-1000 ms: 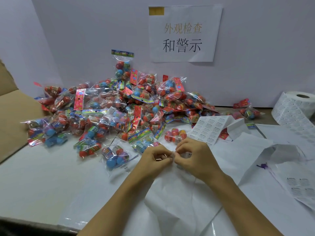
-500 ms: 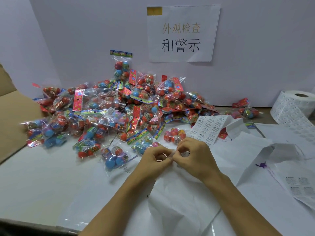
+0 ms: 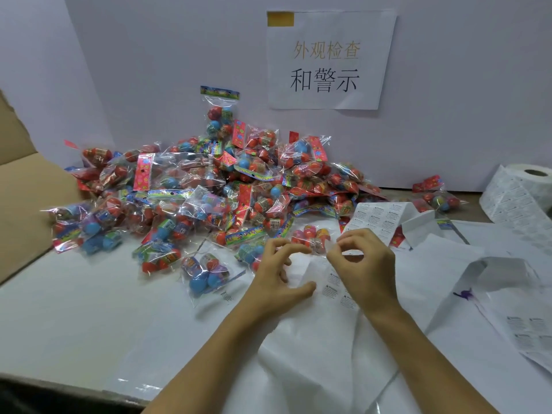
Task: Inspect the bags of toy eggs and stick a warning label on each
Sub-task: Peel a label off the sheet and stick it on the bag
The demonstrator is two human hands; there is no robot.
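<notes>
A big pile of clear bags of toy eggs (image 3: pixel 209 180) lies against the back wall. One bag with red eggs (image 3: pixel 310 237) sits just beyond my hands, and another with blue eggs (image 3: pixel 206 273) lies to the left. My right hand (image 3: pixel 364 267) pinches a small pale warning label (image 3: pixel 328 246) between thumb and forefinger, lifted off the label strip (image 3: pixel 337 286) below. My left hand (image 3: pixel 277 276) hovers beside it with loosely spread fingers, holding nothing, its thumb near the strip.
A sheet of printed labels (image 3: pixel 376 215) curls up behind my right hand. A label roll (image 3: pixel 519 192) stands at the far right. Crumpled backing paper (image 3: pixel 478 279) covers the right of the table. A cardboard box flap (image 3: pixel 27 204) lies at the left. A paper sign (image 3: pixel 328 58) hangs on the wall.
My hands were pressed together over the strip; now they are apart. My right hand has lifted away with a label, and my left hand has let go and spread its fingers.
</notes>
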